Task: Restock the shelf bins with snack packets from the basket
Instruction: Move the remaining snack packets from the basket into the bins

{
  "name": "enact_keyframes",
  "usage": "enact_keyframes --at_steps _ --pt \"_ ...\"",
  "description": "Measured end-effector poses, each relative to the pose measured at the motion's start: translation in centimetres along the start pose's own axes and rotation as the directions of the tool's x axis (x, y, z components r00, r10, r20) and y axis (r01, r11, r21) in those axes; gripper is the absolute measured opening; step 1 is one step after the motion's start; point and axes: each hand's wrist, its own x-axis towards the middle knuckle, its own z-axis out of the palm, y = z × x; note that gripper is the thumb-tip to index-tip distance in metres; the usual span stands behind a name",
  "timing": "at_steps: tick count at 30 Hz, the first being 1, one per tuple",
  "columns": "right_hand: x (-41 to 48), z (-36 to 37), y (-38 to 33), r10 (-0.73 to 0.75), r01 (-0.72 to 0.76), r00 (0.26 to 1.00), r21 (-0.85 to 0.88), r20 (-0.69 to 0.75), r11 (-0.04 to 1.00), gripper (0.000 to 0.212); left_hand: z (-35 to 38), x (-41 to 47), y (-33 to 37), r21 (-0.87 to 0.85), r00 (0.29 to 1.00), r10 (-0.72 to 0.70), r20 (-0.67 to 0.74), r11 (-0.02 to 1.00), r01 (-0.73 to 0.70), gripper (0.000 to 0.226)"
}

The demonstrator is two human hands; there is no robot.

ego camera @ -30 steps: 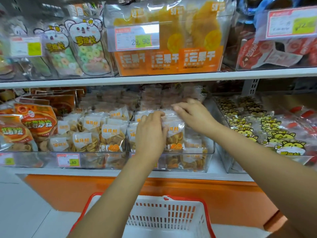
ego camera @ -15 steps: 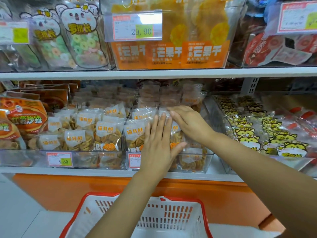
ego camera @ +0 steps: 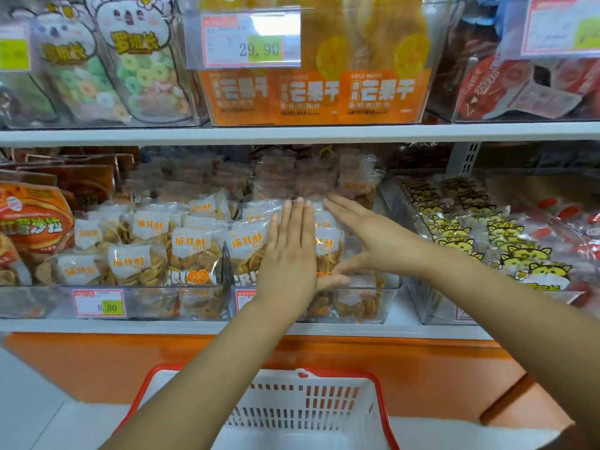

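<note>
Head view, the only angle here. Both hands are spread flat, nothing gripped. The left hand [ego camera: 289, 254] has straight fingers laid against the clear snack packets with white labels and orange print [ego camera: 246, 245], which stand upright in the see-through plastic shelf bin [ego camera: 363, 308] on the lower shelf. The right hand [ego camera: 373, 235] is just beside it, fingers stretched out over the packets further back in the same bin. The thumbs come close together low down, can't tell if they actually touch.

The next bin to the left holds the same packets and carries a red-edged price tag reading 8.80 [ego camera: 99, 303]. The white plastic basket with red rim [ego camera: 292, 414] sits below the shelf, between the forearms. Orange mango bags [ego camera: 324, 92] line the shelf above.
</note>
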Motion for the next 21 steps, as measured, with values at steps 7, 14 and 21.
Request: enact_keyframes --at_steps 7,14,21 --pt "-0.2 1.0 -1.6 0.001 0.000 1.000 0.053 -0.018 0.999 0.114 -0.6 -2.5 -2.4 -0.073 0.975 -0.088 -0.204 0.995 0.075 0.090" --pt "-0.8 1.9 -2.5 0.078 -0.075 0.989 0.030 -0.128 0.997 0.070 0.0 -0.7 -4.1 -0.150 0.993 -0.088 -0.083 0.986 0.075 0.088" --pt "2.6 4.1 -4.0 0.272 -0.239 0.900 0.135 -0.340 0.961 0.058 0.4 -0.5 -4.0 -0.236 0.977 -0.115 -0.179 0.969 0.071 0.064"
